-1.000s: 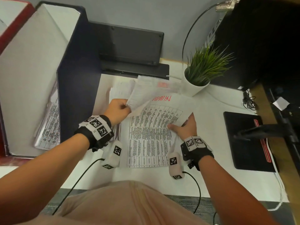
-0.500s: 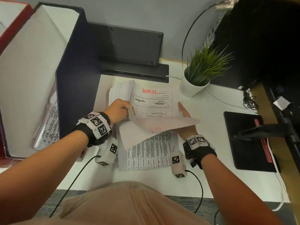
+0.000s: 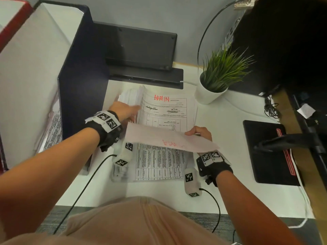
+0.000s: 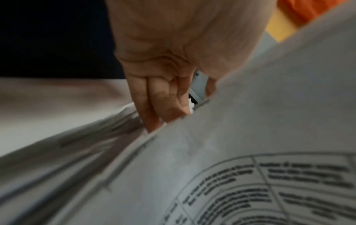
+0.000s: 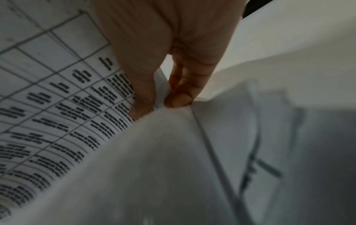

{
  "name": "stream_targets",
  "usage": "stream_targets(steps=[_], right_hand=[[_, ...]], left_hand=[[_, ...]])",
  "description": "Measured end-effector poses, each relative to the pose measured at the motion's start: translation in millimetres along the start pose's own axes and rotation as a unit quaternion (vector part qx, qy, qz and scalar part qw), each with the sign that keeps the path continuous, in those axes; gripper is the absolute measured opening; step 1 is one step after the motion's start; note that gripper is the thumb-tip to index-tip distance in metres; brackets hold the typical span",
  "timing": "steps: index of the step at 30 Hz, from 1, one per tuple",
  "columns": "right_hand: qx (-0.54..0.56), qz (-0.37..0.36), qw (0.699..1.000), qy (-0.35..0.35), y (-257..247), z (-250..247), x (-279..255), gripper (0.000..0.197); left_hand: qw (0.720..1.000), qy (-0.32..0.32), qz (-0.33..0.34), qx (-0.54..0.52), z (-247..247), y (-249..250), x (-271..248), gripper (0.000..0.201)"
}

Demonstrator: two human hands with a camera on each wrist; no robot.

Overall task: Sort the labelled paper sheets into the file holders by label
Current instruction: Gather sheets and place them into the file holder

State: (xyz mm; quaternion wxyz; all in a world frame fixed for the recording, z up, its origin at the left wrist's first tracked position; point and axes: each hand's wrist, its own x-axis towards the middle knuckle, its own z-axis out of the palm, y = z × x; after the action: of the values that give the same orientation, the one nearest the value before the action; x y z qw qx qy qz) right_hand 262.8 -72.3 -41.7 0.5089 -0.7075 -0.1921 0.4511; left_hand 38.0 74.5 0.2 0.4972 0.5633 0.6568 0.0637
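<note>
Sheets (image 3: pixel 51 128) stand in the navy file holder (image 3: pixel 83 96); right-hand fingers (image 5: pixel 179 100) pinch one sheet (image 3: pixel 169 140), left fingers (image 4: pixel 154 106) straight.

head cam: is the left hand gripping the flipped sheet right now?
No. Only the right hand pinches the flipped sheet; the left hand reaches with straight fingers into the side of the paper stack.

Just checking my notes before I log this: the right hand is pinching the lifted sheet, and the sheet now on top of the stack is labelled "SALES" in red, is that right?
Not quite. The right hand does pinch the lifted sheet, but the stack's top sheet is labelled "ADMIN" in red, as the head view shows.
</note>
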Motion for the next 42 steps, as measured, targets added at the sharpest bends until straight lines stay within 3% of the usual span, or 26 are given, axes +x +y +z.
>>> stream_targets(steps=[2,5,7,11,13,16,19,22,23,26,27,31,36,38,40,42], right_hand=[[0.001,0.025,1.0,-0.006,1.3,-2.1,1.5,0.044],[0.006,0.028,1.0,0.0,2.5,2.3,-3.5,0.032],[0.034,0.038,0.999,0.009,3.3,3.6,-5.0,0.036],[0.065,0.042,0.997,0.019,-0.3,0.0,-6.0,0.024],[0.096,0.085,0.992,0.018,-3.9,-0.9,-7.4,0.024],[0.11,0.124,0.986,0.021,-4.8,-3.6,-3.4,0.022],[0.056,0.07,0.995,0.041,-1.0,-5.2,2.2,0.023],[-0.103,-0.072,0.99,0.06,0.7,-6.0,1.8,0.033],[-0.108,-0.096,0.988,0.06,-1.0,-5.5,-0.5,0.035],[-0.077,-0.106,0.99,0.044,-0.8,-7.4,-4.1,0.065],[-0.072,-0.094,0.992,0.038,-1.9,-7.3,-5.1,0.066],[-0.134,-0.061,0.988,0.043,1.4,-6.0,-7.6,0.031],[-0.181,-0.094,0.979,0.022,3.8,-6.6,-5.0,0.008],[-0.233,-0.1,0.966,0.041,0.5,-3.8,-5.4,0.019],[-0.211,-0.104,0.97,0.063,-4.7,1.2,-7.5,0.029],[-0.144,-0.118,0.981,0.057,-13.6,7.6,-13.7,0.031]], left_hand=[[0.991,0.005,0.034,0.129,3.5,0.3,4.4,0.038],[0.984,0.034,0.062,0.163,8.7,1.9,4.7,0.027],[0.983,0.049,0.071,0.163,10.3,-0.3,4.1,0.023],[0.985,0.063,0.093,0.129,10.7,-4.8,-1.6,0.021],[0.981,0.084,0.138,0.112,11.7,-5.8,-6.1,0.02],[0.977,0.09,0.195,0.001,16.7,-5.0,-18.8,0.008],[0.967,0.077,0.217,-0.104,19.6,-6.3,-26.9,0.023],[0.967,0.052,0.197,-0.153,18.4,-8.8,-29.9,0.028],[0.967,0.033,0.189,-0.169,17.9,-10.1,-30.2,0.029],[0.967,-0.012,0.187,-0.174,17.4,-10.4,-33.2,0.03],[0.968,-0.018,0.187,-0.166,17.2,-9.8,-33.7,0.03],[0.976,-0.019,0.155,-0.15,14.0,-4.6,-29.9,0.015],[0.969,-0.049,0.128,-0.205,7.3,0.6,-38.8,0.027],[0.965,-0.081,0.101,-0.226,6.8,-0.4,-41.2,0.052],[0.965,-0.1,0.097,-0.222,9.5,-1.8,-40.5,0.075],[0.961,-0.097,0.094,-0.242,12.9,-3.0,-41.8,0.073]])
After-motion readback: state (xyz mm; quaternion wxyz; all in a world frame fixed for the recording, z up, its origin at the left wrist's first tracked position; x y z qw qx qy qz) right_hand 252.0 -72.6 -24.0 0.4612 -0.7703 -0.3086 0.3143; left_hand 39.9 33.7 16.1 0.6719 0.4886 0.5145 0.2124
